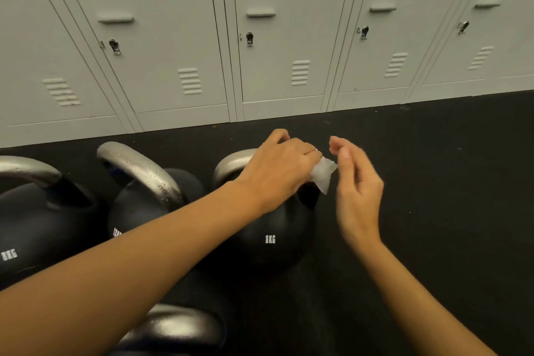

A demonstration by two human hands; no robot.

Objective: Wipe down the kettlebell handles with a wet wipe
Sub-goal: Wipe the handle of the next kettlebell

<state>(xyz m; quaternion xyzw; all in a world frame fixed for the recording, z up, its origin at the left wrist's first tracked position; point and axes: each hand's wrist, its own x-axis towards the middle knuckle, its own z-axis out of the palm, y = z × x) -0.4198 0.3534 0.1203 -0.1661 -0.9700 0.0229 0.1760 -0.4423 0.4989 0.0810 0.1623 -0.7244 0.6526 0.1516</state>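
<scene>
A black kettlebell marked 8KG stands on the dark floor, its silver handle partly hidden under my left hand. My left hand grips the top of that handle with a white wet wipe under its fingers; a corner of the wipe sticks out to the right. My right hand hovers just right of the wipe, blurred, fingers loosely curled and holding nothing. Two more kettlebells stand to the left: one with a wet-looking silver handle, another at the far left.
A row of grey lockers lines the wall behind the kettlebells. Another kettlebell handle shows at the bottom, below my left forearm. Dark rubber floor stretches to the right.
</scene>
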